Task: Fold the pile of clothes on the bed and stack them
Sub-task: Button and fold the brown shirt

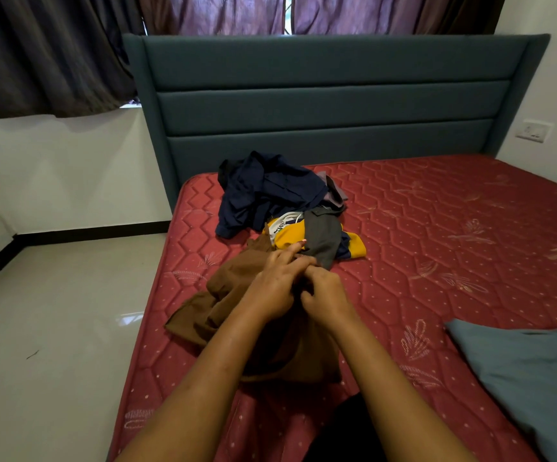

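Note:
A crumpled brown garment (223, 295) lies near the left edge of the red quilted mattress (437, 235). My left hand (275, 288) and my right hand (325, 296) meet over its upper part, both pinching the brown cloth close together. Just beyond my fingers sits the pile of clothes: a navy garment (267, 191) at the back, a yellow and white one (290, 233), and a dark grey one (325, 238) draped across it. A grey-blue garment (530, 371) lies flat at the right, near the mattress's front edge.
A teal padded headboard (330, 105) stands behind the bed, with purple and dark curtains (230, 15) above it. A glossy tiled floor (53, 328) runs along the left of the bed. A wall socket (534, 130) is at the right.

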### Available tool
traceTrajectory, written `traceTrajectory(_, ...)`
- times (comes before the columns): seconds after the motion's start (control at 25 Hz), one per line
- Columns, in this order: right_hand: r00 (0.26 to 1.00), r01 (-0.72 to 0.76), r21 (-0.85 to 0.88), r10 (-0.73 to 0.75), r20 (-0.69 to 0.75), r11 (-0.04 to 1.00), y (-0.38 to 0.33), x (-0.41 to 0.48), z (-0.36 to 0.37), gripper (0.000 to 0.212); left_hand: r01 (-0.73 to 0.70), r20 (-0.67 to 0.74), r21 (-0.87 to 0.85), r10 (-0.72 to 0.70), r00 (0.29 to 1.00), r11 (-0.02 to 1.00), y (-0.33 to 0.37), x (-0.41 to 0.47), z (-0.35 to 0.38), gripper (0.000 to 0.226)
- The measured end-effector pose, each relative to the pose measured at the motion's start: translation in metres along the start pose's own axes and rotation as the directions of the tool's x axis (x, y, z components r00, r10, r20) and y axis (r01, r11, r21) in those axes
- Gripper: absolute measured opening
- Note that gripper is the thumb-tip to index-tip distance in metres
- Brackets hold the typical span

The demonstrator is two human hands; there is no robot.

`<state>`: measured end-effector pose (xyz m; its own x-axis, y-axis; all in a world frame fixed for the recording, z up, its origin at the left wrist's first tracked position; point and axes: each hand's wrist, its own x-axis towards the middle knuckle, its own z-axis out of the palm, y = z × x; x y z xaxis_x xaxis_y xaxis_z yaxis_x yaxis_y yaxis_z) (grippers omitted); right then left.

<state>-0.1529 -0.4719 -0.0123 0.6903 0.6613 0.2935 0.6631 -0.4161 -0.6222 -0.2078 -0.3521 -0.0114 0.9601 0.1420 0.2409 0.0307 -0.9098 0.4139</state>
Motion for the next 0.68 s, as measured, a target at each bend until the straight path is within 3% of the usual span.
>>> traceTrajectory(0.12,0.997,0.061,-0.069,-0.064,-0.037,0.996,-0.003,-0.003,0.002,0.041,-0.04,0.077,0.084,0.033,0.997,0.996,-0.013,0.01,-0.013,0.048)
traceTrajectory(0.24,0.977,-0.11,0.032,0.114,-0.179,0.993,-0.01,-0.003,0.009,0.03,-0.039,0.003,0.194,0.04,0.999,0.98,-0.013,0.006,-0.018,0.029)
traceTrajectory(0.32,0.949,-0.245,0.106,0.261,-0.176,0.964,-0.011,0.002,0.011,0.025,-0.034,-0.057,0.177,0.045,0.997,0.984,-0.011,0.002,-0.016,0.022)
traceTrajectory(0.52,0.914,-0.381,0.278,0.405,-0.033,0.882,-0.003,0.008,0.006,0.013,-0.016,-0.11,0.15,0.033,0.993,0.989,-0.016,-0.006,-0.01,0.022)
traceTrajectory(0.68,0.898,-0.332,0.328,0.403,-0.176,0.884,-0.007,0.006,0.003,0.022,0.039,-0.196,0.113,-0.017,0.98,0.993,-0.006,-0.005,-0.01,0.022)
